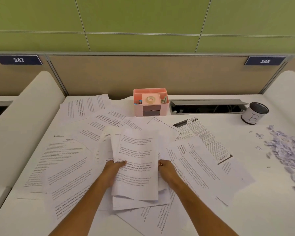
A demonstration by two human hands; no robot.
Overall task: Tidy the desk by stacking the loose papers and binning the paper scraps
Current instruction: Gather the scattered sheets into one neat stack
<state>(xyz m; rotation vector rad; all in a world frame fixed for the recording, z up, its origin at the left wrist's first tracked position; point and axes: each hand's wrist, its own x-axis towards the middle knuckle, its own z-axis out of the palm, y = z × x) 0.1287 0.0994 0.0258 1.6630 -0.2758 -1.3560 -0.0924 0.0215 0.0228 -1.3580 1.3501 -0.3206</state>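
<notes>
A small bundle of printed sheets (136, 160) is lifted off the white desk (255, 215) in the middle, its top curling toward me. My left hand (113, 167) grips its left edge with the thumb on the front page. At the bundle's right edge, my right hand (166, 167) pinches it. Many loose printed papers (71, 167) lie fanned across the desk left, behind and right of the bundle. A heap of small paper scraps (286, 150) lies at the far right. A round mesh bin (255, 113) with a white label stands behind the scraps.
A pink desk organiser (151, 103) holding a tape roll stands at the back centre. To its right, a cable hatch (208, 106) lies open. White dividers (24, 126) bound the desk on both sides, and a beige partition closes the back.
</notes>
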